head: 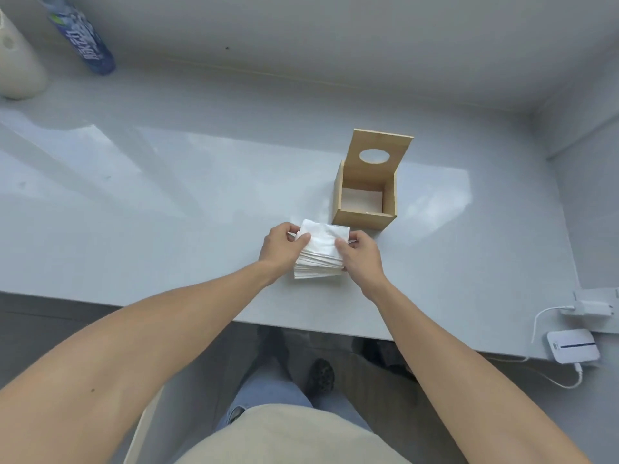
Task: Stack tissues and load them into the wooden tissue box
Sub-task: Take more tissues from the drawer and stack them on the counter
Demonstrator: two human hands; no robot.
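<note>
A thick stack of white tissues [321,249] rests on the pale table, just in front of the wooden tissue box [365,220]. My left hand [280,246] grips the stack's left side, thumb on top. On the right side, my right hand [361,254] holds the stack the same way. The box stands open, its lid [378,155] with an oval hole tipped up at the back. White shows at the bottom inside the box.
A blue labelled bottle [83,38] and a white roll [18,61] stand at the far left back. A white charger [589,308], cable and small white device [572,350] lie at the table's right edge. The wall runs close behind the box.
</note>
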